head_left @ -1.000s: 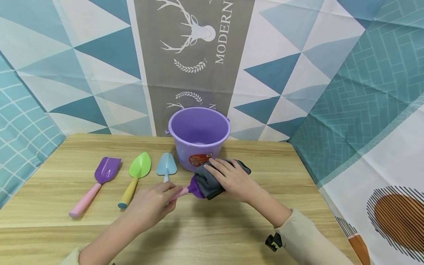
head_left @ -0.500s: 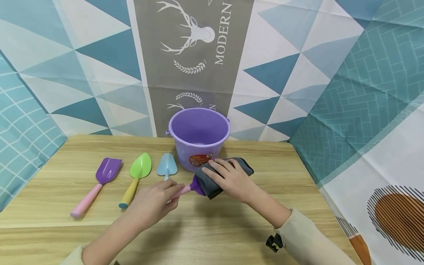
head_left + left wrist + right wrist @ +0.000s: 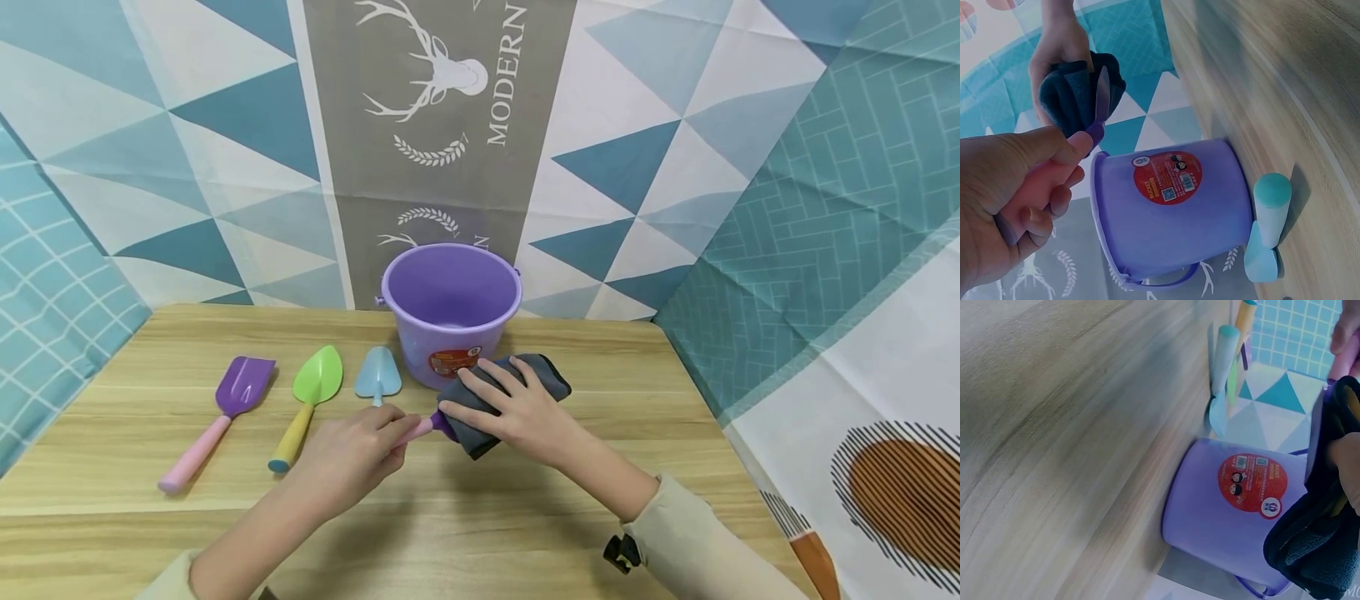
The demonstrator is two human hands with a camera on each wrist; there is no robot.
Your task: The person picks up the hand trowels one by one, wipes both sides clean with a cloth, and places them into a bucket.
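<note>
My left hand [image 3: 348, 462] grips the pink handle [image 3: 1038, 190] of a toy shovel, held up above the table in front of the bucket. Its purple blade [image 3: 1103, 94] is mostly covered by a dark grey cloth [image 3: 553, 383] in the head view. My right hand [image 3: 528, 421] holds this cloth folded round the blade, fingers spread over the top and thumb underneath in the right wrist view. Close behind the cloth stands a purple bucket [image 3: 450, 337], upright, with a red round label [image 3: 1252, 482] on its side.
To the left on the wooden table [image 3: 495, 533] lie a purple shovel with pink handle [image 3: 225, 421], a green trowel with yellow handle [image 3: 309, 400] and a small light-blue trowel [image 3: 378, 373]. Patterned cloth walls [image 3: 637, 150] rise behind the table and at both sides.
The right hand and cloth have shifted slightly along the blade toward the handle, hiding more of the purple, and the fingers are spread wider. The left hand has hardly moved.
</note>
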